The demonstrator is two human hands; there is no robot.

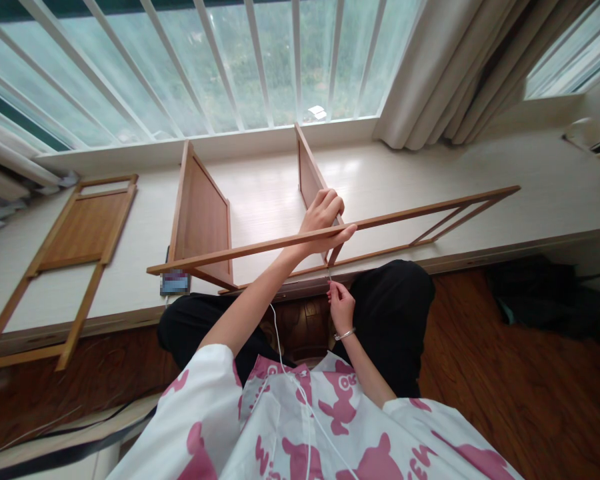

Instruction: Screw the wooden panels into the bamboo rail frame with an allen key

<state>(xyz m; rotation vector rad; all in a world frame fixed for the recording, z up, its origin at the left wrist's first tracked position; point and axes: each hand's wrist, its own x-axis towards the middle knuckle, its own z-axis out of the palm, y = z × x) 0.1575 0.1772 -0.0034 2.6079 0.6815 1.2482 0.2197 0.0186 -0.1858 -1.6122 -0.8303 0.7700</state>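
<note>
A wooden frame (260,248) stands on the white window ledge, with two upright wooden panels, a left panel (203,217) and a middle panel (313,167), joined to it. My left hand (323,217) reaches across the frame and is closed around its long rail where the middle panel meets it. Just below, near the lower rail, my right hand (341,305) pinches a thin metal rod (329,273). The rod points up at the joint between the lower rail and the middle panel. Its tip is too small to make out.
Another wooden frame with a panel (87,223) lies on the ledge at the left, its legs overhanging the front edge. A phone (175,282) lies near my left knee. A white cable (276,327) hangs over my lap. Curtains (440,73) and a barred window border the ledge.
</note>
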